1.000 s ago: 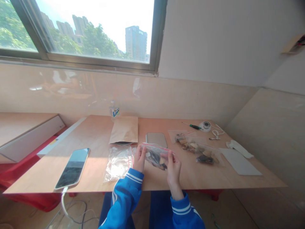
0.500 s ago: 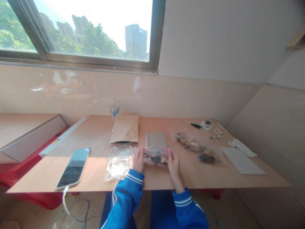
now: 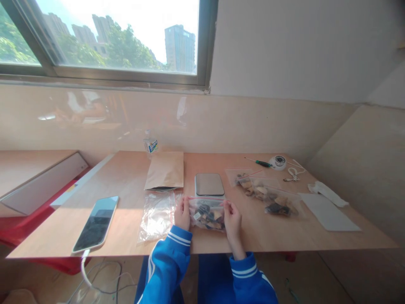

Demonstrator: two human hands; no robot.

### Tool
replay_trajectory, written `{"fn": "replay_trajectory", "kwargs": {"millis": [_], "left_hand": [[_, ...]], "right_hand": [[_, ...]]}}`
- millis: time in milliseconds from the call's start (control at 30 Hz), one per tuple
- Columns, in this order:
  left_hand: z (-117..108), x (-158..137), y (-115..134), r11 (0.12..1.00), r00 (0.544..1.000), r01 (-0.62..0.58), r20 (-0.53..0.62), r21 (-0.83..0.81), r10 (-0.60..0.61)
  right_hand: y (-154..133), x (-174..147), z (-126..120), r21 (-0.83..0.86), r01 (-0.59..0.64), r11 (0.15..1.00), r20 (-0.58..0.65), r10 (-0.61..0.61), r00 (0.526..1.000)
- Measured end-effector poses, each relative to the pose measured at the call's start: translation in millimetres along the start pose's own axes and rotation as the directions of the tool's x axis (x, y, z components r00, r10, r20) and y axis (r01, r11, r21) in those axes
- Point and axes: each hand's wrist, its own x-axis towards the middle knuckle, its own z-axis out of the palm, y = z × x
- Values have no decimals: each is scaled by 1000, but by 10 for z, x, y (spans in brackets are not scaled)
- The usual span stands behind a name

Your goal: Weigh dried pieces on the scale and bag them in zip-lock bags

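Note:
A clear zip bag (image 3: 209, 217) with a red seal strip is stretched between my two hands, with dark and tan dried pieces inside it. My left hand (image 3: 182, 215) pinches its upper left corner; my right hand (image 3: 233, 217) pinches the upper right one. Just behind the bag sits a small flat scale (image 3: 209, 184) with a tan top. Flat clear bags (image 3: 157, 219) lie left of my left hand. Farther right, several filled zip bags (image 3: 257, 190) overlap in a slanting row.
A brown paper pouch (image 3: 166, 169) and a plastic bottle (image 3: 151, 143) stand toward the back. At left lies a phone (image 3: 97, 223) on a white cable. At right are a screwdriver (image 3: 263, 163), a white camera (image 3: 278, 162), a white sheet (image 3: 329, 212) and a crumpled tissue (image 3: 327, 194).
The bag between my hands has tipped so its front and contents show more fully. Both hands keep their hold on the corners. The view has shifted slightly.

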Motion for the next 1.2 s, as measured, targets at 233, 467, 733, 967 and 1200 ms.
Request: {"fn": "replay_trajectory", "kwargs": {"millis": [233, 467, 733, 967, 1200], "left_hand": [[50, 6, 20, 992, 993, 46, 110, -113, -34], [31, -15, 133, 946, 963, 246, 168, -213, -212], [25, -30, 131, 950, 966, 246, 133, -195, -223], [-18, -22, 3, 983, 984, 150, 117, -103, -138], [-14, 27, -87, 999, 998, 47, 48, -4, -46]], "right_hand": [[33, 26, 14, 165, -62, 984, -117, 81, 990], [59, 18, -27, 132, -50, 990, -43, 57, 997], [95, 20, -22, 135, -57, 989, 35, 52, 998], [115, 29, 3, 66, 82, 994, 35, -84, 996], [102, 14, 0, 21, 90, 996, 17, -91, 996]]}}
